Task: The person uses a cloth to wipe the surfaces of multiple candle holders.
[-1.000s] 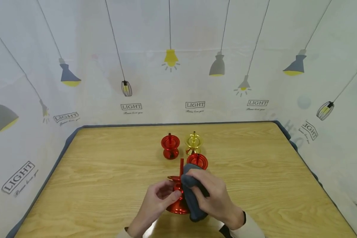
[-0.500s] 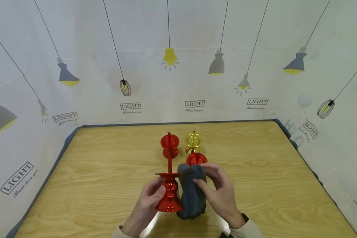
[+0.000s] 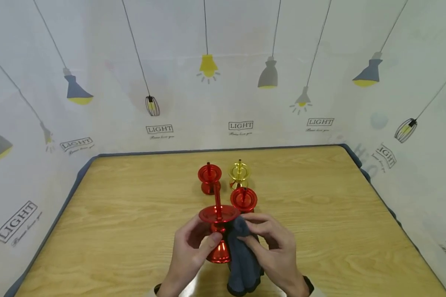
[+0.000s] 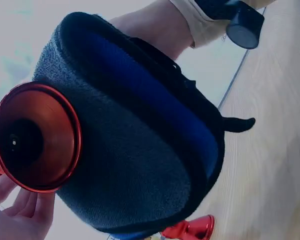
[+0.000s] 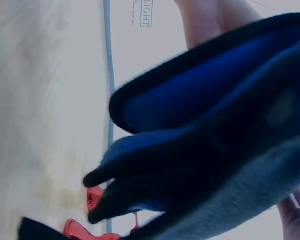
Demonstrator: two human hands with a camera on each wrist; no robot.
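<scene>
A shiny red candle holder (image 3: 220,252), with a wide dish and a tall thin stem on top, is held up at its waist by my left hand (image 3: 189,249), thumb in front. My right hand (image 3: 278,251) pinches a dark blue-grey cloth (image 3: 244,262) just under the dish, against the holder's right side. The cloth's lower part hangs in folds. In the left wrist view, the holder's round hollow base (image 4: 60,137) faces the camera and the cloth (image 4: 125,160) spreads beside it. The right wrist view is mostly filled by the cloth's folds (image 5: 225,155) and dark hem.
Beyond the hands stand a red candle holder (image 3: 209,173) at back left, a gold candle holder (image 3: 239,170) beside it, and another red one (image 3: 243,199) closer, just behind the cloth. The wooden table (image 3: 126,206) ends at a printed fabric backdrop (image 3: 193,99).
The red candle holder swung left, then back right, and now tips so its dish top shows. My right hand shifted its fingers on the cloth, which now hangs lower.
</scene>
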